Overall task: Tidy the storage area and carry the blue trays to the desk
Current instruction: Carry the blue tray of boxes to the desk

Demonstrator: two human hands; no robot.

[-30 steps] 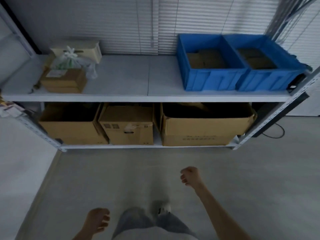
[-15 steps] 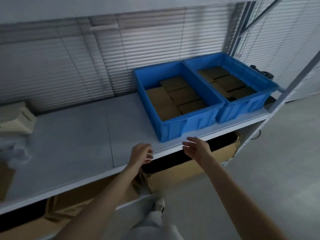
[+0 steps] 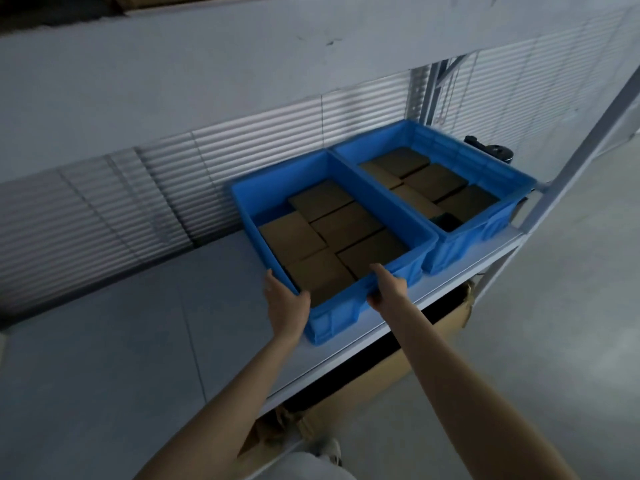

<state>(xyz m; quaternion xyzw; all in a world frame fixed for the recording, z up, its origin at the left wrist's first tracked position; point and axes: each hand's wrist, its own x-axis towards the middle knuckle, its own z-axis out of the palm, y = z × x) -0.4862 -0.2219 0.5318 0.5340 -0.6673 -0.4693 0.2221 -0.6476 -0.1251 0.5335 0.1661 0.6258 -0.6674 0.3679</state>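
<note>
Both hands hold the nearer blue rectangular plastic tray (image 3: 389, 211), which sits on the pale grey shelf board (image 3: 138, 341) at mid-frame, its front end close to the shelf's edge. The left hand (image 3: 285, 303) grips the tray's corner at 7 o'clock, with its thumb hooked over the rim. The right hand (image 3: 388, 289) grips the front rim at 5 o'clock, fingers curled under the lip. Flat brown cardboard boxes (image 3: 294, 237) cover most of the tray floor. Their tops are too dim to show any print or label.

A second blue plastic tray (image 3: 467, 237) sits against the first at 2 o'clock, loaded with similar brown boxes (image 3: 433, 181). One dark item at its near end is hard to identify. A black object (image 3: 491, 150) behind that tray is mostly hidden.

At 12 o'clock an upper grey shelf board (image 3: 207, 64) blocks the view above. Below the shelf edge, at 5 o'clock, part of a large brown cardboard carton (image 3: 381, 382) shows, without legible marking. At 6 o'clock a light shoe (image 3: 329, 452) is half cut off.
</note>
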